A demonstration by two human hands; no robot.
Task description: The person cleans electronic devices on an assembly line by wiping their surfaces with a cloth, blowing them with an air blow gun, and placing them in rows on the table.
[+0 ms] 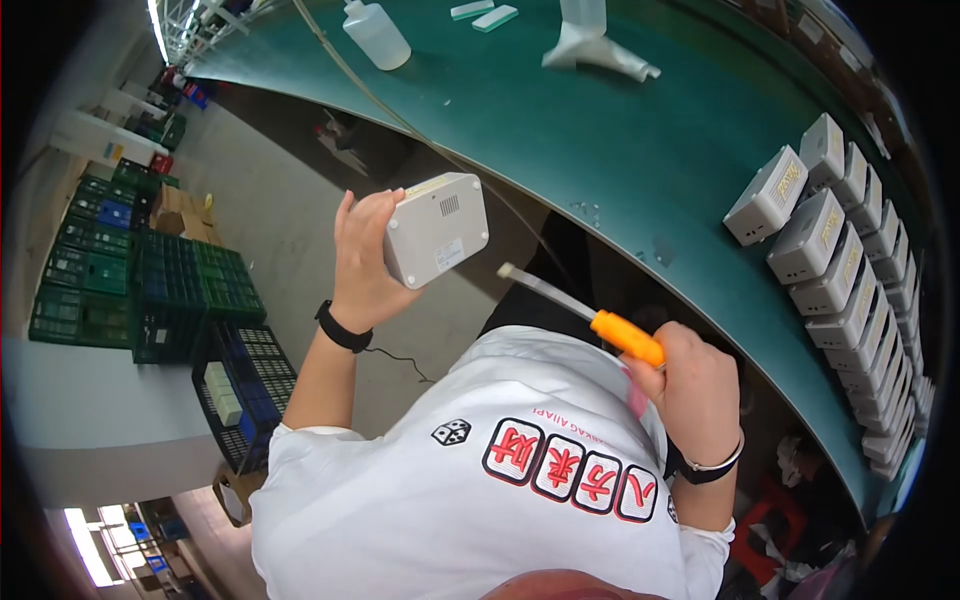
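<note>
My left hand point(362, 255) grips a light grey plastic box point(432, 232) by its edge, holding it up off the bench. The side turned to me has small round feet, a slotted vent and a white label. In my right hand point(697, 385) is a tool with an orange handle point(628, 338) and a pale, narrow shaft. Its blunt tan tip points toward the box and stays apart from it; I cannot tell the exact kind of tool. Several similar grey boxes point(800, 240) with yellow lettering stand in rows on the right of the green bench point(600, 140).
A translucent bottle point(377, 36), two green-and-white blocks point(494, 18) and a crumpled whitish bag or film point(600, 52) lie along the far bench. Small dark bits point(585, 210) are scattered near its edge. Green crates point(180, 290) stand on the floor to the left. A red stool point(770, 530) is under the bench.
</note>
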